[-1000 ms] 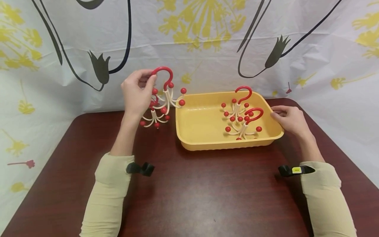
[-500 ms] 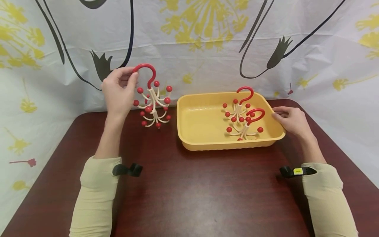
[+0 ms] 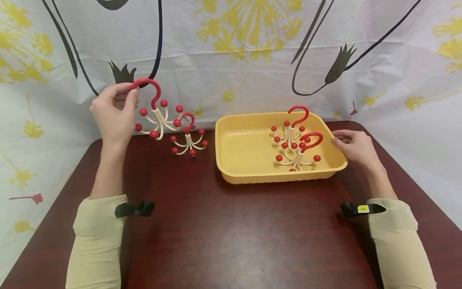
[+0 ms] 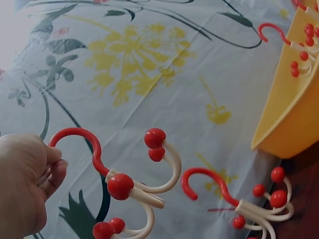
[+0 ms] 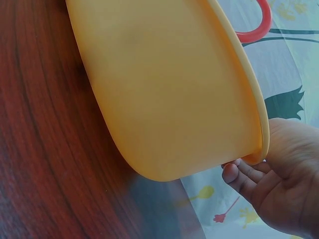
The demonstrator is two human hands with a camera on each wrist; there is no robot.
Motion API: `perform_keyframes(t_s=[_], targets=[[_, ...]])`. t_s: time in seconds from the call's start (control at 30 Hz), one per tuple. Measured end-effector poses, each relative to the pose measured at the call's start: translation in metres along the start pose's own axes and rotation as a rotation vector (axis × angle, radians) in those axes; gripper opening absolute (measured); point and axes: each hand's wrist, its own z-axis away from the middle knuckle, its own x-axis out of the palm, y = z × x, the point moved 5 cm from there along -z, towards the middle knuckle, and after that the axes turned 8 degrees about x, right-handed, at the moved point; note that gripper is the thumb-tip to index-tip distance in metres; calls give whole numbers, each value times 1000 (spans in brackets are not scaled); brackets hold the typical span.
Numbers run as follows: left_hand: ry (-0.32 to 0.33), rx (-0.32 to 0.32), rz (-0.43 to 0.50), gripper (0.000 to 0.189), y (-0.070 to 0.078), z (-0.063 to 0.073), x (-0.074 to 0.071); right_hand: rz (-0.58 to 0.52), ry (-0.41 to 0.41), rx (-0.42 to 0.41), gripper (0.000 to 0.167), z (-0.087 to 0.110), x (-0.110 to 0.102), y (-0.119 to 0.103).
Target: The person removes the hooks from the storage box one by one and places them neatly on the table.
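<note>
Hook (image 3: 157,115) aloft, upper left

The left hand (image 3: 114,112) pinches it; a second hook (image 3: 188,139) stands on the surface (image 3: 231,237), left of centre. The right hand (image 3: 355,146) grips the tray (image 3: 240,154), right of centre, with two hooks (image 3: 290,131) inside.

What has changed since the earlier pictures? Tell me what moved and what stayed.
The left grip moved left, away from the yellow tray, carrying the hanger it pinches. That uncovers the second hanger, left of the tray. Nothing was taken up or let go. The tray, the two hangers inside and the right grip at its rim stayed put.
</note>
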Motion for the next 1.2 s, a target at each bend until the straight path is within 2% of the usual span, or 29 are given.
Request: perform_keyframes(t_s=[0.23, 0.53, 0.8, 0.9, 1.2], targets=[[26, -37, -36, 23, -16, 1, -12, -6, -4, -3, 40, 0, 0, 2], [16, -87, -118, 26, -38, 10, -22, -20, -21, 2, 40, -1, 1, 1], [-24, -186, -155, 29, -63, 23, -20, -28, -18, 6, 40, 0, 0, 2], [-31, -226, -141, 28, -72, 27, -19, -28, -12, 3, 40, -1, 0, 3], [-56, -288, -104, 26, -95, 40, -12, -24, -15, 4, 39, 0, 0, 2]])
